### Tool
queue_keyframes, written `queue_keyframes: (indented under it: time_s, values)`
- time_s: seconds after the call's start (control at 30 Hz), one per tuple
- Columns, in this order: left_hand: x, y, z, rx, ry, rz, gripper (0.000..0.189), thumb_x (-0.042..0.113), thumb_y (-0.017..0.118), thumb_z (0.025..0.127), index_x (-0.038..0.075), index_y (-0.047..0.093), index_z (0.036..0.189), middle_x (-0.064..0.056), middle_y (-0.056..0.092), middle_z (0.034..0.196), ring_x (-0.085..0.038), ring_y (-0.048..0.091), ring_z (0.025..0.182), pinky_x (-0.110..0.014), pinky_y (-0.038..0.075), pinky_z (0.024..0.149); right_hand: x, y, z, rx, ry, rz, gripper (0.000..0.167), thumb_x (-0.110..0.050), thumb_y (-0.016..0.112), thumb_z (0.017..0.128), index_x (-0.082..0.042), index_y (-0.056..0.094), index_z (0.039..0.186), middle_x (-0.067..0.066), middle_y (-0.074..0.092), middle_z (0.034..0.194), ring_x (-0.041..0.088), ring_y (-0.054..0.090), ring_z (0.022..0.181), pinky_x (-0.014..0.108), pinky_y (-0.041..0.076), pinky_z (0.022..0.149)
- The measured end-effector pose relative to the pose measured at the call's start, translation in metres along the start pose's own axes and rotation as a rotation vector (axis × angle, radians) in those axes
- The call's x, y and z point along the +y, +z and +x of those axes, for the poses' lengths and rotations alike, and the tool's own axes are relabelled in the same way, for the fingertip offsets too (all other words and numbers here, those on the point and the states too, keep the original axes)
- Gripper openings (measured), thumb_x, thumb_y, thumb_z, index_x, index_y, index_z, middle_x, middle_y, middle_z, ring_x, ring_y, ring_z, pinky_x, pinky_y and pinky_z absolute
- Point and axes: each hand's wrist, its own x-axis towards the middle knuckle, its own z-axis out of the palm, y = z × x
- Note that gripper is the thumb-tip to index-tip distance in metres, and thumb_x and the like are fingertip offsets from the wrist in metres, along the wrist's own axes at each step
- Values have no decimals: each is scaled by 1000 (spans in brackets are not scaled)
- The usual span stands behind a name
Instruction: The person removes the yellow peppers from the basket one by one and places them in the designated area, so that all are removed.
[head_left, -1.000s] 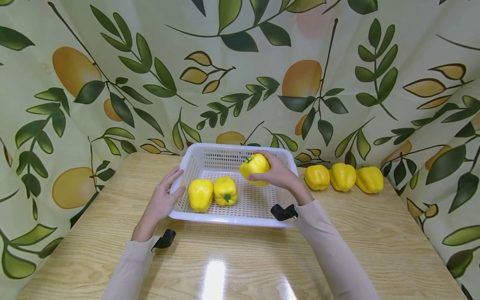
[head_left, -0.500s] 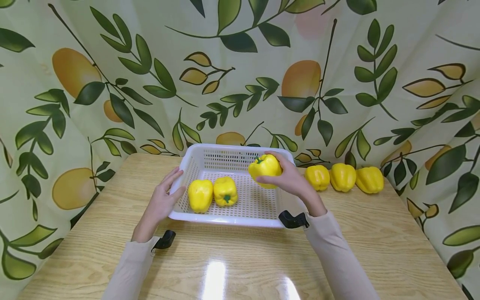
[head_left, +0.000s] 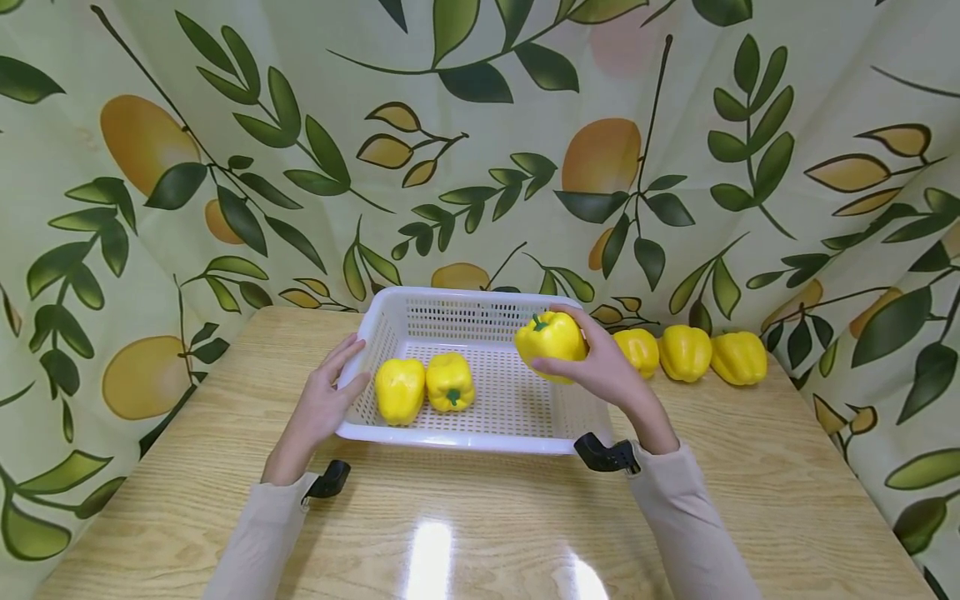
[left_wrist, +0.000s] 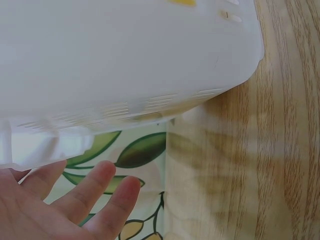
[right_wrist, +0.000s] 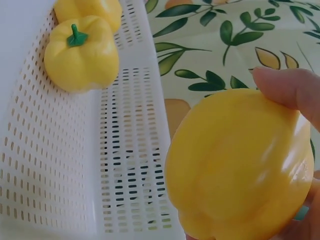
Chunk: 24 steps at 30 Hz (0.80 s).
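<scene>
A yellow bell pepper (head_left: 551, 345) with a green stem is held in my right hand (head_left: 602, 363), above the right part of a white slotted basket (head_left: 463, 443). In the right wrist view, fingers and thumb wrap round the held pepper (right_wrist: 235, 165). Inside the basket, towards its left end, lie two more yellow peppers, a left one (head_left: 401, 392) and a right one (head_left: 450, 382) with its stem facing me. My left hand (head_left: 322, 404) rests against the basket's left side; the left wrist view shows its fingers (left_wrist: 117, 205) fairly straight beside the white wall (left_wrist: 130, 60).
Right of the basket, three yellow peppers stand in a row on the wooden table (head_left: 480, 517): a near one (head_left: 639, 352) partly behind my right hand, a middle one (head_left: 686, 353) and a far right one (head_left: 738, 358). A leaf-and-fruit patterned curtain (head_left: 480, 167) hangs behind.
My right hand has moved right with the pepper, from over the basket's middle towards its right end. My left hand and the two peppers in the basket have stayed put.
</scene>
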Motion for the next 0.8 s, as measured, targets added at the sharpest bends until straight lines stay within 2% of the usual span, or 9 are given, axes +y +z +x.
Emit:
queue_keyframes:
  time_s: [0.4, 0.8]
  values:
    - [0, -1, 0, -2, 4, 7, 56, 14, 56, 99, 4, 39, 151, -10, 22, 166, -39, 23, 151, -60, 27, 119, 10, -11, -20, 54, -6, 40, 87, -38, 78, 83, -29, 29, 155, 14, 46, 144, 33, 54, 112, 37, 52, 88]
    - [2, 0, -1, -2, 1, 12, 56, 14, 56, 99, 5, 39, 151, -11, 22, 166, -39, 21, 152, -60, 26, 119, 22, -16, -37, 101, 20, 75, 85, -35, 77, 86, -25, 28, 155, 16, 41, 144, 33, 53, 114, 33, 52, 86]
